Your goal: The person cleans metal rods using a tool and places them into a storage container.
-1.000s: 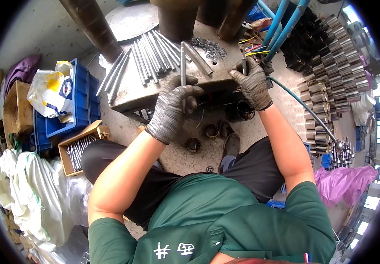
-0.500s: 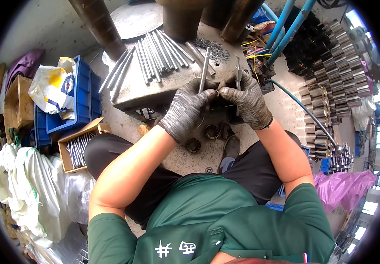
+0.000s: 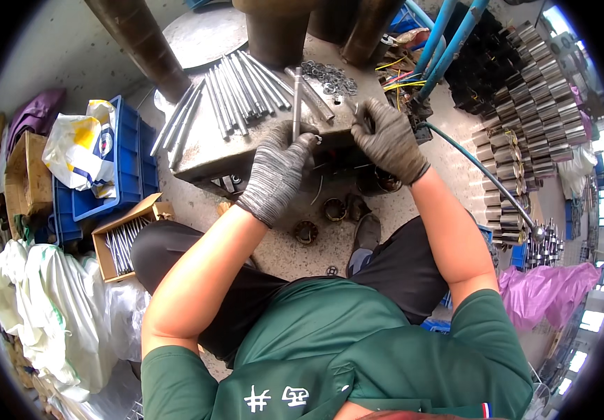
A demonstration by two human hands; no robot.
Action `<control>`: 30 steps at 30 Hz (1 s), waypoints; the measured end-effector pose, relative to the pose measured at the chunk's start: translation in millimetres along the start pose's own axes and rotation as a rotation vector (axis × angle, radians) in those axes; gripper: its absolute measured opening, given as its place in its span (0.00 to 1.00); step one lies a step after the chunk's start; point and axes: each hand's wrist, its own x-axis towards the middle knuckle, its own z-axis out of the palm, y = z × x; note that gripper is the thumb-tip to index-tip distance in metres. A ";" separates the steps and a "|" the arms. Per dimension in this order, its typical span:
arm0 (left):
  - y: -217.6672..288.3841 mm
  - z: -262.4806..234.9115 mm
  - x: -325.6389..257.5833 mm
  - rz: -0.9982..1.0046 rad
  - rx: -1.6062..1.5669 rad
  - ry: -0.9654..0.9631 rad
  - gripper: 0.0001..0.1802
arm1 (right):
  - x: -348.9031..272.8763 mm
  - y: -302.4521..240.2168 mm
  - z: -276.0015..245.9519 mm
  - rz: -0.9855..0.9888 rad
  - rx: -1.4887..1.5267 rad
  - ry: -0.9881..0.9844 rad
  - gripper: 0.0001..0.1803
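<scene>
Rod point(image 3: 296, 98), a short steel one, stands nearly upright in the gloved left hand point(image 3: 277, 171), whose fingers are curled around its lower end while the top pokes up above the knuckles. That forearm rises bare from the lower left, elbow bent over the lap, wrist turned so the back of the glove faces up. The right hand point(image 3: 388, 140), also gloved, sits just beside it at the same height, its fingers closed in a pinch on something small; what it is I cannot tell. Its forearm comes up from the lower right, well apart from the other arm until the two gloves nearly meet.

Both hands hang over the near edge of a metal work block point(image 3: 204, 161), and the floor below them holds a few round metal cores point(image 3: 307, 232) beside a shoe point(image 3: 365, 238). On the block's top a fan of long steel rods point(image 3: 239, 87) lies to the left of the hands, with a heap of washers point(image 3: 326, 75) further back. A cardboard box of rods point(image 3: 123, 241) and a blue crate point(image 3: 123, 164) crowd the left side; stacked metal cylinders point(image 3: 519, 105) fill the right, leaving only a narrow strip of floor around the knees.
</scene>
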 end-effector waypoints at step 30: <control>9.0 -22.6 -6.4 -0.063 -0.425 0.078 0.06 | -19.5 -46.0 -8.9 -0.312 -0.269 -0.108 0.37</control>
